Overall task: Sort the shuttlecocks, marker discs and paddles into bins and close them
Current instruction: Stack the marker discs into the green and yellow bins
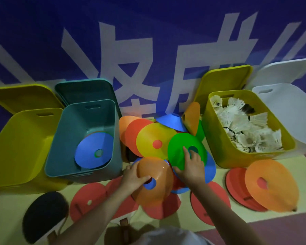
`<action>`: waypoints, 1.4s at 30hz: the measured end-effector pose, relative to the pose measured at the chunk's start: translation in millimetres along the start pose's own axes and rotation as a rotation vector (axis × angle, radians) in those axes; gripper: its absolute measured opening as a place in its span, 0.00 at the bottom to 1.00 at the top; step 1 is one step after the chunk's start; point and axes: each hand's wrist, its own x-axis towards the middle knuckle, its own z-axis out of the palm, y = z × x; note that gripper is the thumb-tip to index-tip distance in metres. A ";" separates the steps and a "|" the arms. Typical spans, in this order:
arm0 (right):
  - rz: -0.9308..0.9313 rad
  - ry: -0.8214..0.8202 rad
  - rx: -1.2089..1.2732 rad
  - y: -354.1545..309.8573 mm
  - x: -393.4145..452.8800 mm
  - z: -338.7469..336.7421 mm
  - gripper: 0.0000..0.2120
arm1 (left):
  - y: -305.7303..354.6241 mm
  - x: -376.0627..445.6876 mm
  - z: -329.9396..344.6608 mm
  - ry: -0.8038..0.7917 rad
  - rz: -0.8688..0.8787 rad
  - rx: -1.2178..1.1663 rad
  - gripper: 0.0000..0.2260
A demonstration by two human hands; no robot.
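A: Place type?
B: Sports hall or training venue, floor level. Big blue banner [148,41] with large white characters on the far wall.
A: Other cues?
B: Court-style floor [254,232], yellow with a red band near. Bin of shuttlecocks [245,128] right, marker discs [155,140] centre, paddles [44,214] near left.

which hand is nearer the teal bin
Left. The left hand grips an orange disc just right of the teal bin; the right hand rests on the green disc, farther right.
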 end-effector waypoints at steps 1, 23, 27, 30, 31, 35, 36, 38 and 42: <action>0.013 -0.051 -0.040 -1.7 4.9 3.3 0.44 | 1.6 -0.5 -0.4 0.012 -0.005 -0.013 0.41; 0.038 0.200 0.350 27.5 20.5 -24.7 0.47 | 107.0 -59.0 -98.5 0.397 0.710 -0.317 0.12; 0.079 0.247 0.731 29.4 9.2 -39.0 0.37 | 102.7 -32.2 -78.8 0.444 0.908 -0.106 0.10; 0.200 0.213 1.029 35.7 3.0 -41.5 0.31 | 78.7 -5.1 -49.9 0.342 0.813 0.012 0.12; 0.229 0.203 1.070 37.3 0.3 -42.1 0.28 | 70.0 1.4 -42.2 0.318 0.784 0.058 0.12; 0.300 0.192 1.209 42.1 -11.5 -38.9 0.23 | 46.7 19.9 -26.0 0.233 0.745 0.226 0.13; 0.325 0.192 1.216 43.7 -14.4 -37.1 0.24 | 43.7 23.9 -25.2 0.203 0.714 0.242 0.12; 0.364 0.214 1.155 48.4 -20.4 -33.2 0.26 | 40.5 29.4 -26.5 0.165 0.616 0.243 0.12; 0.336 0.290 0.859 56.0 -30.0 -32.9 0.27 | 43.7 36.9 -29.2 0.247 0.414 0.213 0.18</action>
